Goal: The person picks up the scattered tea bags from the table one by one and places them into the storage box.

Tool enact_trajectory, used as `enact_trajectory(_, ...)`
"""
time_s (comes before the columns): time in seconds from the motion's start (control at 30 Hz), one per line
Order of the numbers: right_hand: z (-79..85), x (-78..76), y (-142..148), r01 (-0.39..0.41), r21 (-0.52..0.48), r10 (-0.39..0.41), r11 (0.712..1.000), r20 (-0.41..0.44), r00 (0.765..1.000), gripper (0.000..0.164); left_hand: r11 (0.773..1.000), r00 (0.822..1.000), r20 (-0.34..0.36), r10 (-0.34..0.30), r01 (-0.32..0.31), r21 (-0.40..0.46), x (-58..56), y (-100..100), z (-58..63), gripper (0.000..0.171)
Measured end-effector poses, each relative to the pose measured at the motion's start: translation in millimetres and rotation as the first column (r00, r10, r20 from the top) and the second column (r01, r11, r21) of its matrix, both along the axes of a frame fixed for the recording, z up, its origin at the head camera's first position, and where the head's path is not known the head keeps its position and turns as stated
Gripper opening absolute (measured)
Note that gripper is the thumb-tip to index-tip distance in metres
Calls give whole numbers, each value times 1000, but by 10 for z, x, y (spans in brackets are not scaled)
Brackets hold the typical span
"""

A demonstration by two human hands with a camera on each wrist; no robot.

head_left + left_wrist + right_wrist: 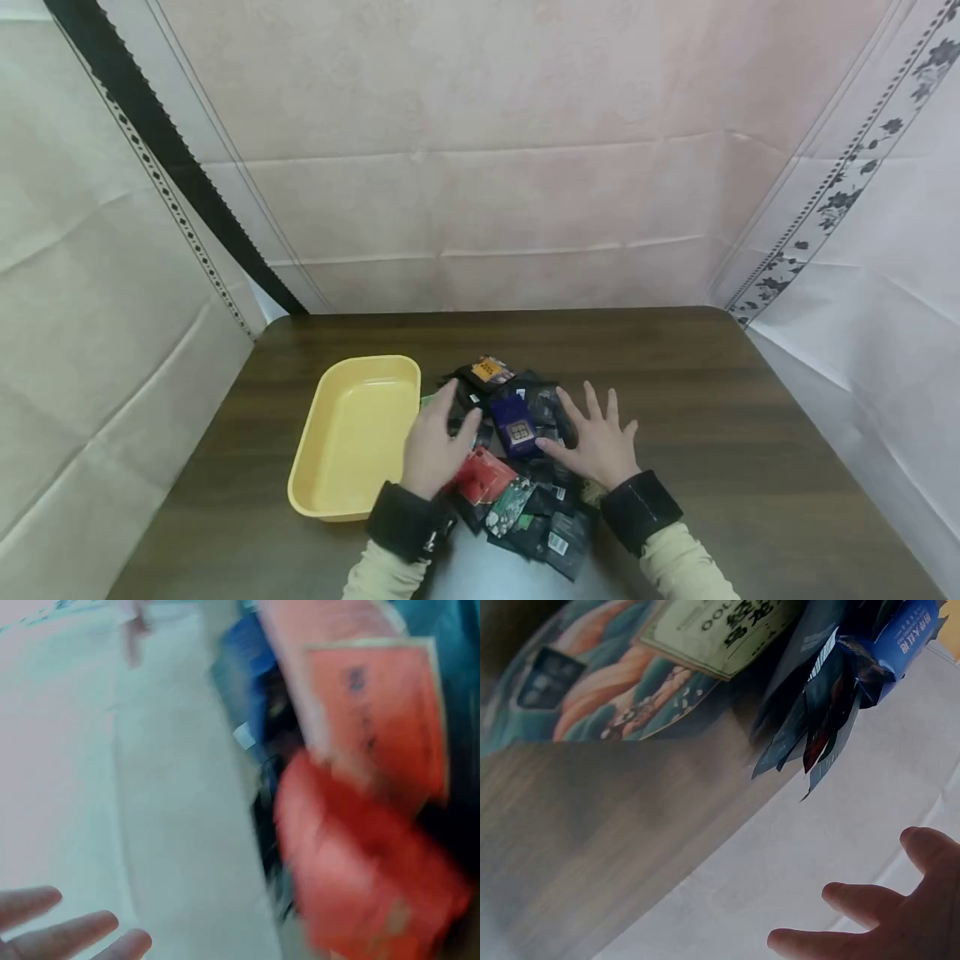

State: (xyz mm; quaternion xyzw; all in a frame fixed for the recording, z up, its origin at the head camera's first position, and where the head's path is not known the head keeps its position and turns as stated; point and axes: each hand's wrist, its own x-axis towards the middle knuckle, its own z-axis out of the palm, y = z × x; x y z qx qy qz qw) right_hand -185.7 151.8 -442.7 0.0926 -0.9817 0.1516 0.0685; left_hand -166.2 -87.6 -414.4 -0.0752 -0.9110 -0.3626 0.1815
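A heap of small tea packets (566,533), mostly dark, lies on the table. At its left side is my left hand (435,446), thumb and fingers apart, near a red packet (483,477). My right hand (600,446) spreads its fingers at the heap's right edge, its thumb close to a blue packet (510,412). Neither hand grips a packet. In the left wrist view a blurred red packet (352,855) fills the right side, with fingers (67,934) at lower left. The right wrist view shows a patterned oolong packet (615,682) close up and spread fingers (862,904) away from it.
Left of the heap stands a yellow plastic tray (356,442) with nothing in it, close beside my left hand. The dark wooden table (750,467) extends to both sides. Pale patterned cloth (487,208) hangs behind its far edge and along both sides.
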Motion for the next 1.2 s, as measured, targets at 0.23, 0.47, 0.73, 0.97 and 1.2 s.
enact_trajectory(0.23, 27, -68, -54, -15, -2, 15, 1000, -7, 1000, 87, 957, 959, -130, 252, -227, 179, 280, -654, 191, 43)
enact_trajectory(0.47, 49, -127, -159, -27, -11, 27, 1000, 1, 1000, 87, 871, 865, 153, 477, -489, 50, 365, -1423, -100, 66)
enact_trajectory(0.73, 64, -182, -413, -82, 2, 82, 997, -11, 997, 86, 847, 805, 516, 292, -468, 251, 354, -1655, -550, 69)
enact_trajectory(0.97, -9, -315, -713, -139, 30, 137, 990, 57, 989, 82, 809, 810, 482, 333, -508, 295, 412, -1663, -626, 62)
enact_trajectory(1.2, -169, -423, -883, -171, 72, 156, 983, 182, 971, 80, 824, 839, 401, 369, -494, 276, 440, -1646, -643, 52)
